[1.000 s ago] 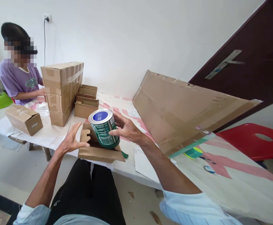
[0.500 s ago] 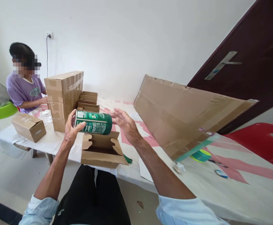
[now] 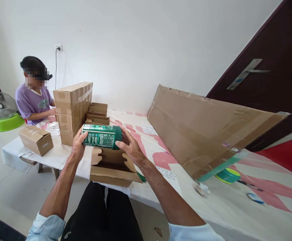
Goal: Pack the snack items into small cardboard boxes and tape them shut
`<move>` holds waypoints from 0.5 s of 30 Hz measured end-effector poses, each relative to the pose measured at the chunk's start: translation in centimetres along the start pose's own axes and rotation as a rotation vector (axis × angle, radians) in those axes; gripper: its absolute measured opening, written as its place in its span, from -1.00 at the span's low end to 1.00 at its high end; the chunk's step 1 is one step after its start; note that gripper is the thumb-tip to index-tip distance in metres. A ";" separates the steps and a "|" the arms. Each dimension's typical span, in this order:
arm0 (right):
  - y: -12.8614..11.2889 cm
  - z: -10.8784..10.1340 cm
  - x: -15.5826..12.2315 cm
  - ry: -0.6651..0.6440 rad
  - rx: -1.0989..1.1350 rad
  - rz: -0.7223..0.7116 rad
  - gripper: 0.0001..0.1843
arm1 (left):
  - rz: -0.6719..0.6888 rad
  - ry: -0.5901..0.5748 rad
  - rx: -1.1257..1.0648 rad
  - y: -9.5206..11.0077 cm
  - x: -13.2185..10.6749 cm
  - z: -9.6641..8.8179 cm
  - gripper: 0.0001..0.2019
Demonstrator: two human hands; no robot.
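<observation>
A green tin can (image 3: 102,136) lies on its side in the air, held between both hands just above an open cardboard box (image 3: 112,165). My left hand (image 3: 78,144) grips the can's left end with curled fingers. My right hand (image 3: 129,147) holds its right end, fingers pressed against it. The box sits at the near table edge with its flaps spread open, and its inside is dark.
A stack of sealed cartons (image 3: 72,108) and open small boxes (image 3: 97,113) stand behind. A closed box (image 3: 36,140) lies left. A large flat cardboard sheet (image 3: 206,130) leans at right over a tape roll (image 3: 227,175). Another person (image 3: 37,97) sits at the table's far end.
The can went from upright in my right hand to lying sideways; my left hand took its left end, and now my right hand has closed on its right end.
</observation>
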State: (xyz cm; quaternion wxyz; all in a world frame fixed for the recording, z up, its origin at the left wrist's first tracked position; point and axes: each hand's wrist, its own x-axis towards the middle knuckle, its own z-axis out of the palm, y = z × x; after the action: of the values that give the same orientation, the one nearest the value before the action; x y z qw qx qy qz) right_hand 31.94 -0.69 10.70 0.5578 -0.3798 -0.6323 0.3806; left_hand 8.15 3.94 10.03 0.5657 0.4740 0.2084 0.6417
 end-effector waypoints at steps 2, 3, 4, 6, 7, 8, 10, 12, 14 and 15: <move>-0.1 0.1 -0.2 0.008 0.023 0.007 -0.04 | 0.005 -0.032 -0.005 0.1 0.2 0.0 -0.38; -0.1 0.2 -0.3 0.015 0.040 0.005 -0.05 | 0.007 -0.044 -0.004 0.2 0.3 0.0 -0.37; -0.1 0.2 -0.5 0.024 0.056 -0.001 -0.07 | 0.007 -0.055 -0.002 0.3 0.4 0.0 -0.36; 0.2 0.3 -0.6 0.043 0.079 -0.021 -0.10 | 0.006 -0.076 0.014 0.6 0.5 -0.3 -0.34; 0.4 0.2 -0.7 0.060 0.089 -0.032 -0.11 | 0.001 -0.088 0.033 0.8 0.6 -0.6 -0.32; 0.5 0.1 -0.6 0.081 0.096 -0.040 -0.13 | -0.013 -0.105 0.065 1.2 0.7 -1.0 -0.30; 0.6 -0.2 -0.1 0.133 0.118 -0.049 -0.13 | -0.065 -0.166 0.170 1.9 0.9 -1.8 -0.25; 0.4 -0.5 0.8 0.196 0.147 -0.051 -0.11 | -0.148 -0.275 0.308 2.5 0.9 -2.3 -0.19; -0.1 -0.6 2.0 0.248 0.147 -0.062 -0.06 | -0.211 -0.385 0.428 2.6 0.6 -2.1 -0.10; -0.5 -0.4 2.6 0.273 0.138 -0.079 -0.04 | -0.212 -0.411 0.461 2.3 0.3 -1.8 -0.06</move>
State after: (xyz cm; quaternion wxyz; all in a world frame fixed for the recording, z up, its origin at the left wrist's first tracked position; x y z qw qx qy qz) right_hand 32.10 1.46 12.24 0.6778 -0.3637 -0.5375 0.3455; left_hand 5.48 4.08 11.19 0.5376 0.6848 0.2777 0.4061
